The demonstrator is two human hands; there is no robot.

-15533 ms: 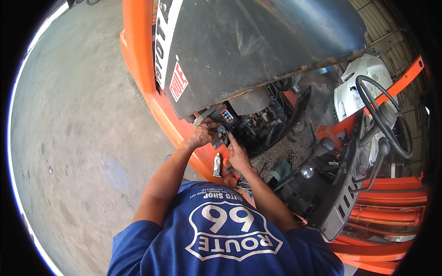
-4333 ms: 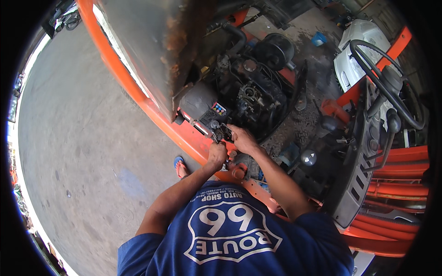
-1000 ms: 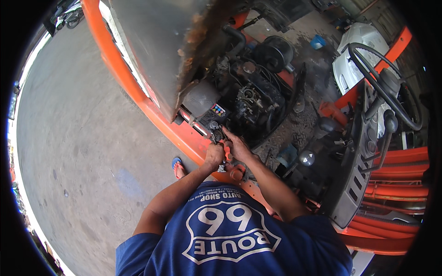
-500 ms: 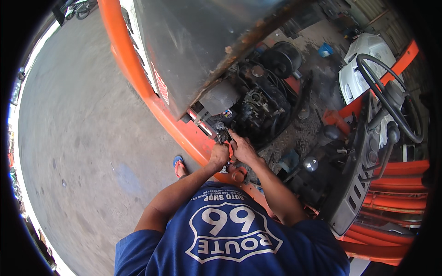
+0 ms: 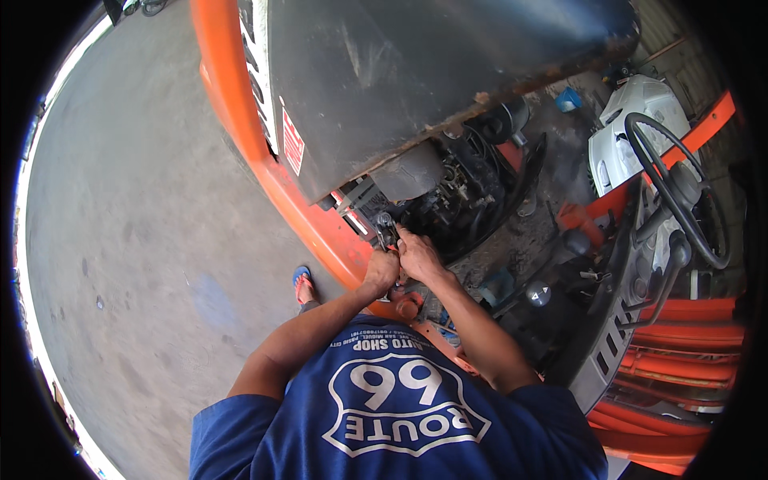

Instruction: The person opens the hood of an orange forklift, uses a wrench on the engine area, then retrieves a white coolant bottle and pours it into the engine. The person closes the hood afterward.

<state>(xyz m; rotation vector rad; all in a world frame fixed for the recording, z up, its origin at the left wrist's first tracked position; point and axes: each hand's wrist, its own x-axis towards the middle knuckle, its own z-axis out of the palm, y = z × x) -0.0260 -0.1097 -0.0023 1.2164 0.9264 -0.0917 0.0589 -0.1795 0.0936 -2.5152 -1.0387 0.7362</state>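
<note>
My left hand (image 5: 382, 270) is closed at the near corner of the open engine bay of an orange and dark grey forklift-like machine. A small metal piece (image 5: 386, 228) with a bit of red beside it sticks out past its fingers; I cannot make out its kind. Right beside it, my right hand (image 5: 419, 256) has its index finger stretched toward that metal piece, while its other fingers are curled and partly hidden. Just beyond the hands lies what looks like a battery (image 5: 364, 204) under a metal bracket. The dark, greasy engine (image 5: 456, 188) sits to the right of it.
A raised dark hood (image 5: 432, 72) with a rusty edge overhangs the bay. An orange body rail (image 5: 320, 240) runs along the left. To the right are a steering wheel (image 5: 680, 188), a lever knob (image 5: 539, 294) and a white cowling (image 5: 640, 128). Concrete floor (image 5: 160, 240) stretches left.
The view has shifted, so the hood now covers more of the engine. Both hands stay at the same spot near the battery, with little visible movement.
</note>
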